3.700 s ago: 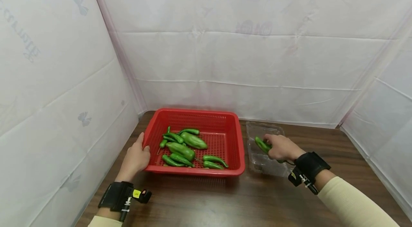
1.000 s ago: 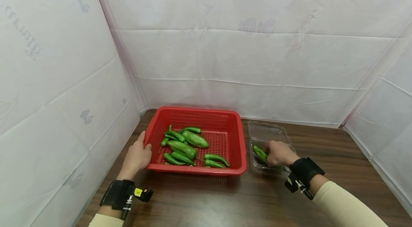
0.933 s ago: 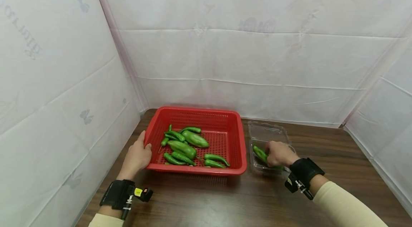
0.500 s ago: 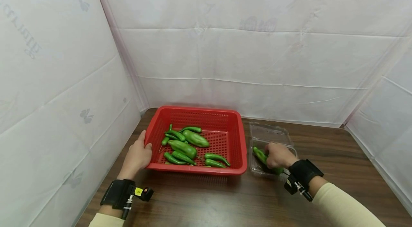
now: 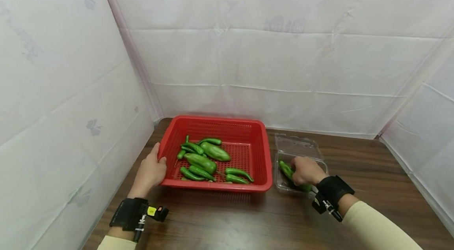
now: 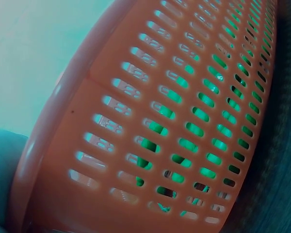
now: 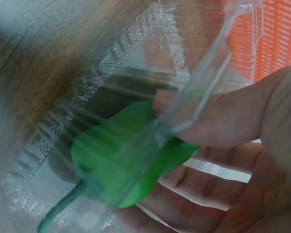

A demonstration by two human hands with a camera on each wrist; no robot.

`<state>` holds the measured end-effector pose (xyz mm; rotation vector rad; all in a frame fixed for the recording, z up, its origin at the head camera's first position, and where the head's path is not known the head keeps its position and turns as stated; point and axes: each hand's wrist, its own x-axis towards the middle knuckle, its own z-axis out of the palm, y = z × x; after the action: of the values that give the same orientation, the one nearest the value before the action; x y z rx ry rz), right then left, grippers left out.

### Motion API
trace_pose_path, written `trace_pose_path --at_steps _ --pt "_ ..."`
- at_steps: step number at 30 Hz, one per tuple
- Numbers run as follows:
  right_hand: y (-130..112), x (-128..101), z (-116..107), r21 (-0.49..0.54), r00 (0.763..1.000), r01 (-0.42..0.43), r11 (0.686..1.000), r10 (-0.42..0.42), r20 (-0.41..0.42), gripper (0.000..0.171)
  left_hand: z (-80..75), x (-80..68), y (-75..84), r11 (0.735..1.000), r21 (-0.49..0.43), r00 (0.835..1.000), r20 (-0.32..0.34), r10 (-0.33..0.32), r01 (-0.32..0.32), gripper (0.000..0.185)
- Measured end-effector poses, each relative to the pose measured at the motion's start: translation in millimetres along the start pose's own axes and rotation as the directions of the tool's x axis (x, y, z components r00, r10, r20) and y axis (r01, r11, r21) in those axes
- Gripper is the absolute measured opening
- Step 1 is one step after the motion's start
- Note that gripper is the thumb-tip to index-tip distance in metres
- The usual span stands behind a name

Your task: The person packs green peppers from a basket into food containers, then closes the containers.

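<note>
My right hand (image 5: 306, 171) holds a long green pepper (image 5: 285, 168) low inside a clear plastic clamshell box (image 5: 297, 146), whose lid lies folded back. In the right wrist view, thumb and fingers are round the stem end of this pepper (image 7: 119, 150), seen through the box wall. On the left, my left hand (image 5: 149, 173) grips the left rim of a red plastic basket (image 5: 213, 186), thumb over the edge. Several small slim green peppers and two larger ones, one of them a big green pepper (image 5: 215, 151), lie in the basket.
The clamshell box stands close to the basket's right side on a dark wooden table (image 5: 213, 222). White plastic sheeting (image 5: 276, 60) walls off the back and both sides, and the basket stands near the back sheet.
My right hand has lowered the pepper from above the clamshell box down into it. The box has shifted slightly. My left hand stays on the basket rim.
</note>
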<state>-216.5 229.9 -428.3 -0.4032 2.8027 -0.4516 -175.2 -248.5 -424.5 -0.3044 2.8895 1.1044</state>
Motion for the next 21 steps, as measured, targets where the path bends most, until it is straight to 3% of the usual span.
trace_pose_path --at_steps 5,21 --pt "-4.9 0.5 -0.9 -0.013 1.000 -0.001 1.000 0.001 -0.011 0.019 -2.0 1.2 1.6 1.000 -0.007 1.000 0.006 -0.002 0.002 0.069" --pt "-5.1 7.0 -1.7 -0.042 1.000 -0.018 0.999 0.019 0.010 0.025 -0.8 2.1 0.7 1.000 -0.008 0.999 0.022 -0.027 0.028 0.070"
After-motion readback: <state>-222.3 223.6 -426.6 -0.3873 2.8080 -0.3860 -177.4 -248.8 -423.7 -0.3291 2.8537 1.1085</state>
